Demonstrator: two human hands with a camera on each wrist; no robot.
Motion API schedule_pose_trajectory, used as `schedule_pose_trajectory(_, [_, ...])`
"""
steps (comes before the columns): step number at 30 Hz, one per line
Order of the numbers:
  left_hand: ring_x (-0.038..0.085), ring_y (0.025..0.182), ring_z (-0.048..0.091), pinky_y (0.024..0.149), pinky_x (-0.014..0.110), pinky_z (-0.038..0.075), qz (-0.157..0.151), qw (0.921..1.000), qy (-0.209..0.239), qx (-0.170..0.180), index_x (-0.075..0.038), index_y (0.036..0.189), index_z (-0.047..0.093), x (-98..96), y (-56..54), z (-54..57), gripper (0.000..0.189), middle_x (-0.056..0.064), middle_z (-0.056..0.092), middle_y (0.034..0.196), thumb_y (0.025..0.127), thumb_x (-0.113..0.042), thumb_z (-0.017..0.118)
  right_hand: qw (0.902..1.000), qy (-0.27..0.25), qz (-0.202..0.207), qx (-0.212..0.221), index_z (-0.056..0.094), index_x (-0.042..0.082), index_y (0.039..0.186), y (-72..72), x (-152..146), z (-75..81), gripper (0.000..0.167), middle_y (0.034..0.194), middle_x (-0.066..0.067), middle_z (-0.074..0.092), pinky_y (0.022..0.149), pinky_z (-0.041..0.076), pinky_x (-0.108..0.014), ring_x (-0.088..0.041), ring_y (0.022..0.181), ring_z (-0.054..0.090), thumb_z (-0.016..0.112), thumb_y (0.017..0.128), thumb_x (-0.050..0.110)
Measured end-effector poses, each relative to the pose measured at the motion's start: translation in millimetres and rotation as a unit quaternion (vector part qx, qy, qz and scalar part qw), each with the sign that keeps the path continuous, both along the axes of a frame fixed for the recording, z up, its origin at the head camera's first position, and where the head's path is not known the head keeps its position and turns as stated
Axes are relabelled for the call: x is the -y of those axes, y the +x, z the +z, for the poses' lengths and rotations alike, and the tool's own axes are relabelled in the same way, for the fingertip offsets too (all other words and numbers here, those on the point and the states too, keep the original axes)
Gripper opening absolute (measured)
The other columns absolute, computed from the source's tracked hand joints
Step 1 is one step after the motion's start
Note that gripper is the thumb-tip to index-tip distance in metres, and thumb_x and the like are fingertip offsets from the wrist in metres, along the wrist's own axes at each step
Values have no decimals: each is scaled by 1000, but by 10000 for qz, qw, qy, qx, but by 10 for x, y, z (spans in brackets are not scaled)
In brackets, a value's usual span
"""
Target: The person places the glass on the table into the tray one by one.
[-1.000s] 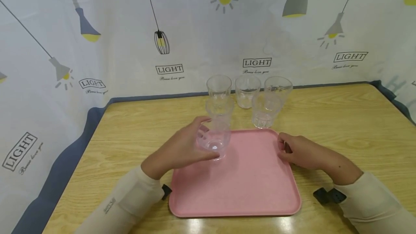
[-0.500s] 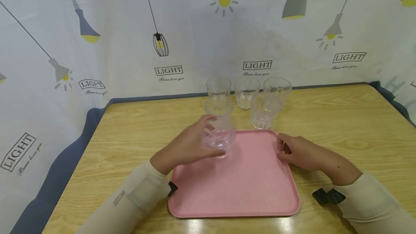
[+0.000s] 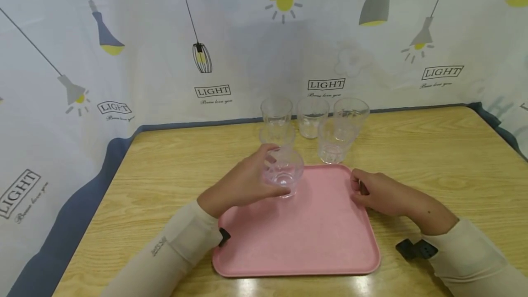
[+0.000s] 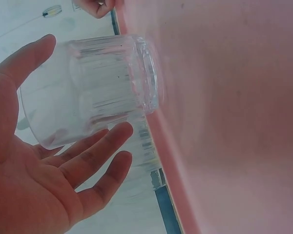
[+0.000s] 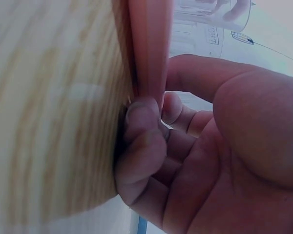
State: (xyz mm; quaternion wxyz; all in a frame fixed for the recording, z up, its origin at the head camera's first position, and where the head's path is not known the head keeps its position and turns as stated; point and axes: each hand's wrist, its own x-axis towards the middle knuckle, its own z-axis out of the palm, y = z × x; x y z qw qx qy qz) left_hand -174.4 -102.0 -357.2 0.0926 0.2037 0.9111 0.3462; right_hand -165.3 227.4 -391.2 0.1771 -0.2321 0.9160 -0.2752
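Observation:
My left hand (image 3: pixel 251 180) holds a clear drinking glass (image 3: pixel 285 173), thumb on one side and fingers on the other. The glass is upright over the far left part of a pink tray (image 3: pixel 313 233). In the left wrist view its ribbed base (image 4: pixel 146 75) is at the tray surface; whether it touches cannot be told. My right hand (image 3: pixel 381 191) grips the tray's right edge near the far corner. In the right wrist view, the thumb lies on top of the tray rim (image 5: pixel 151 53) and curled fingers reach its underside.
Several clear glasses stand behind the tray, among them a front right glass (image 3: pixel 333 143), a back left glass (image 3: pixel 276 113) and a back right glass (image 3: pixel 350 113). The wooden table (image 3: pixel 177 164) meets a lamp-print curtain (image 3: pixel 243 58) at the back.
My left hand has moved right and slightly away from me, with the glass in it, along the far side of the tray. My right hand has stayed on the tray edge.

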Motion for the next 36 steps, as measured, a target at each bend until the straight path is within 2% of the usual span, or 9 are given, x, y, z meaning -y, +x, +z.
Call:
schedule_pose_trajectory(8, [19,115,61,96,42,53,9,10000,-17,74,-25,151,31,-19,-11,-6,99,2,58,132,72,-46,88,10000,-32,11,-38,46,10,92,8,-3,11,19,71,2,47,56,37,-23,-8,62,43,64,96,13])
schedule_pose_trajectory(18, [23,115,63,97,45,52,-57,9997,-217,-103,-25,151,30,-17,-4,7,98,3,61,132,74,-46,87,10000,-18,-11,5,46,10,92,14,1,43,18,71,2,47,54,36,-23,-9,61,43,64,97,13])
schedule_pose_trajectory(30, [23,117,63,99,44,52,-163,9997,-125,-146,-25,152,30,15,-1,-10,98,6,61,133,75,-47,86,10000,-41,-14,51,46,10,92,10,-9,33,18,70,2,46,55,36,-23,-8,61,42,63,97,13])
schedule_pose_trajectory(33, [21,117,63,97,43,53,-85,9999,-53,-47,-31,152,30,62,0,4,96,4,60,135,75,-49,85,10000,-66,0,62,46,10,92,13,-9,26,18,70,2,46,55,36,-22,-8,61,42,63,97,13])
schedule_pose_trajectory(36, [19,118,61,96,42,54,135,9999,1,108,-37,151,31,130,1,48,91,1,57,137,77,-52,83,9999,-81,11,78,46,10,93,16,-9,23,19,70,2,45,55,35,-22,-8,61,42,64,97,13])
